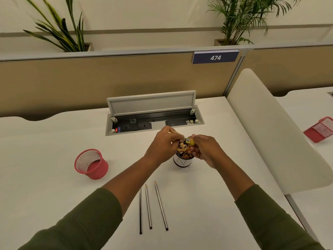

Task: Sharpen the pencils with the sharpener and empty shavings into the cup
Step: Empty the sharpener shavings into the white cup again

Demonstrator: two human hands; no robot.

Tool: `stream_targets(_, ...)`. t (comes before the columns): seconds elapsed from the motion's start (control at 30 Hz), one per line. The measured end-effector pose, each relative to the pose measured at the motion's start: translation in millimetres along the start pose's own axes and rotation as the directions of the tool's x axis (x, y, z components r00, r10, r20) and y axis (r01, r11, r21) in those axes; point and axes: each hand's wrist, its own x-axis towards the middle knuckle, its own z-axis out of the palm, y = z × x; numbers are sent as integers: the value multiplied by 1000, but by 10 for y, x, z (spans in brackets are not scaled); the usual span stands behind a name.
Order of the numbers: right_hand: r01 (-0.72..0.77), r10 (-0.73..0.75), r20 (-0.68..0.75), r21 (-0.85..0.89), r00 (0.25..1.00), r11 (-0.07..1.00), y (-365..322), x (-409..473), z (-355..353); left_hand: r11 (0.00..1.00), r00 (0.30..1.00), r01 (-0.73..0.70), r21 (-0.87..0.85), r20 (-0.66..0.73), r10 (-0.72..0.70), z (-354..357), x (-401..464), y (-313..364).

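So my left hand is pinching a pencil angled into the yellow sharpener my right hand grips, both right over the shavings-filled cup on the tabletop.

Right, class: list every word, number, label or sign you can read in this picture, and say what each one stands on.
"474": white digits on the dark blue sign fixed to the top of the desk partition.
A line mark like "N" on the white cup; not surely a letter.
Small labels in the socket box set into the desk: too small to read.
No other readable text.
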Motion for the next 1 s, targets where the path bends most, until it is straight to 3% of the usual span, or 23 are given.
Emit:
stream_targets(0.23, -41, 41, -4, 27, 999, 999, 18, -5, 34, 972, 990, -137, 190, 60, 128, 14, -103, 78)
stream_targets(0.57, -50, 50, -42, -3, 998, 999, 23, 14, 57, 809, 944, -323, 491, 228, 239, -7, -75, 90)
stream_targets(0.87, 108, -132, -115, -198, 985, 974, 42, 29, 38, 793, 953, -292, 534, 238, 190, -43, -61, 53)
stream_targets(1.0, 118, -139, -97, -195, 986, 974, 37, 28, 59, 776, 936, -337, 534, 282, 212, -21, -71, 60)
